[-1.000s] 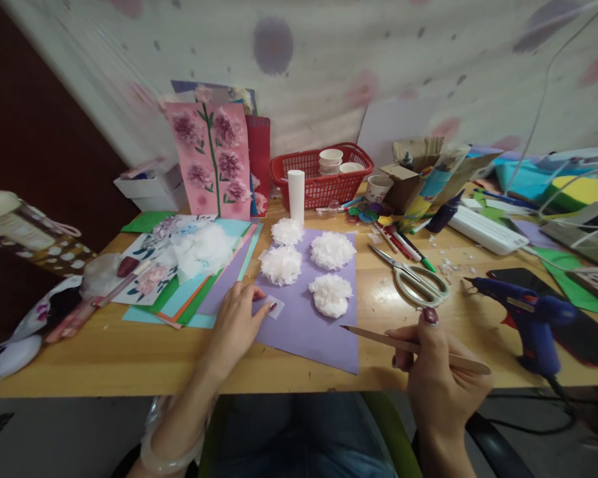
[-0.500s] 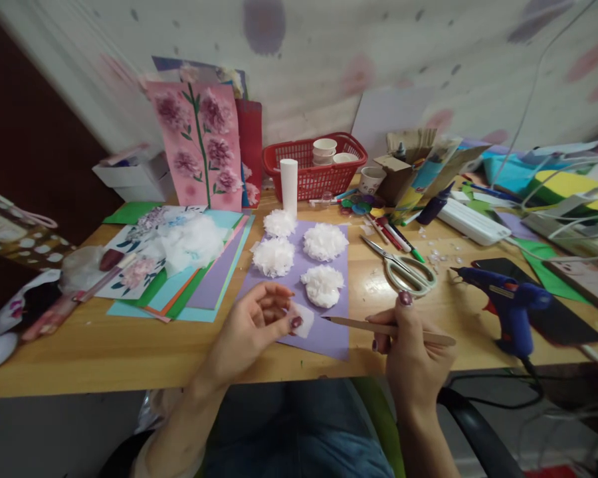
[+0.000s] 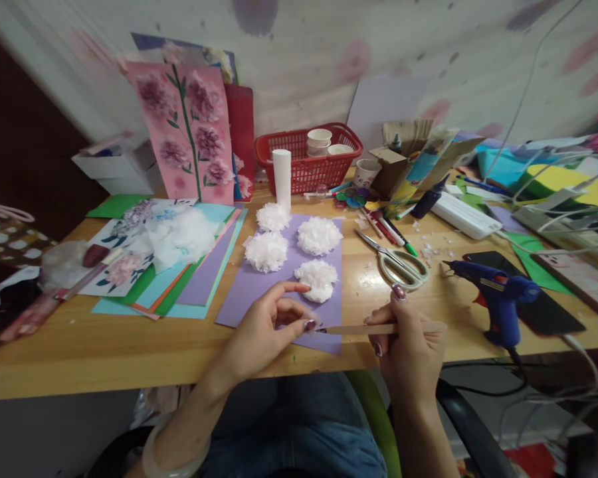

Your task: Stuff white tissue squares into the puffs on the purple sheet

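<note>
My right hand (image 3: 412, 342) grips a flat wooden stick (image 3: 356, 328) that lies level, its dark pointed tip aimed left. At that tip, the thumb and a finger of my left hand (image 3: 264, 328) are pinched on a small white tissue paper square, mostly hidden now behind the fingers. Both hands hover over the near end of a purple paper sheet (image 3: 239, 299). Ruffled white paper flowers lie on and beside the sheet; the closest flower (image 3: 317, 279) is just beyond my left fingertips. A white cardboard tube (image 3: 282, 179) stands upright behind them.
Scissors (image 3: 396, 260), markers (image 3: 391, 231) and a blue glue gun (image 3: 498, 292) lie to the right, with a phone (image 3: 553, 312) and cables. A red basket (image 3: 303, 171) with cups stands behind. Coloured paper sheets (image 3: 194, 292) and white tissue (image 3: 179, 232) are at left.
My left fingers and the stick's tip have come together, and the white tissue square is now mostly out of sight. The stick is more level. The whole view has shifted slightly.
</note>
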Motion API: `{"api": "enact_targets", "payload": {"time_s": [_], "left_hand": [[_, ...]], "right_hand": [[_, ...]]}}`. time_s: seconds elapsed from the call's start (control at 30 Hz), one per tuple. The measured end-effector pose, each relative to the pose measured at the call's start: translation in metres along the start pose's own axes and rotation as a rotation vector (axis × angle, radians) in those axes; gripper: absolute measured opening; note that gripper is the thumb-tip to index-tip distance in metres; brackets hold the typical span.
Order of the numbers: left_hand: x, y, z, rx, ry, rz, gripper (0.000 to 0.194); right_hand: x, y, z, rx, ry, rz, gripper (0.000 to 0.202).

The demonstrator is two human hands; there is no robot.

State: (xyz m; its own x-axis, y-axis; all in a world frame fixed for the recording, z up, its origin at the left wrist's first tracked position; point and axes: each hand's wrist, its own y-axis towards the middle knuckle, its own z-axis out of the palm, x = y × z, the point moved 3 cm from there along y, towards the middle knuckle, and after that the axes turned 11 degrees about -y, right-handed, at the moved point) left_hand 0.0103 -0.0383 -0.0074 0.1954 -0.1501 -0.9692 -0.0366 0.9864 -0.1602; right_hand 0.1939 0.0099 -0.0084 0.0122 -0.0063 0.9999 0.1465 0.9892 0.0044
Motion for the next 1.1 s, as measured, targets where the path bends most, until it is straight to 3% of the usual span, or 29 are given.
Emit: {"api": "enact_targets", "payload": {"time_s": [0.2,0.4,0.53,0.87,1.1], "left_hand": [[0.002,0.002,0.001,0.029,0.008,-0.012,0.038],[-0.007,-0.001,-0.001,-0.067,0.069,0.060,0.036],[-0.006,-0.002,0.002,-0.115,0.085,0.090,0.036],[0.007,0.001,0.006,-0.082,0.135,0.090,0.029],[-0.001,0.001,0.007,-0.046,0.058,0.092,0.029]], "right_hand": [[-0.001,0.002,-0.004,-0.017,0.005,0.003,0.051],[0.001,0.008,-0.009,-0.086,-0.015,-0.003,0.056],[0.001,0.005,-0.004,-0.038,-0.058,-0.003,0.059],[-0.006,0.000,-0.008,0.068,-0.080,-0.003,0.058],[-0.008,0.003,-0.012,0.170,-0.106,0.075,0.066]]}}
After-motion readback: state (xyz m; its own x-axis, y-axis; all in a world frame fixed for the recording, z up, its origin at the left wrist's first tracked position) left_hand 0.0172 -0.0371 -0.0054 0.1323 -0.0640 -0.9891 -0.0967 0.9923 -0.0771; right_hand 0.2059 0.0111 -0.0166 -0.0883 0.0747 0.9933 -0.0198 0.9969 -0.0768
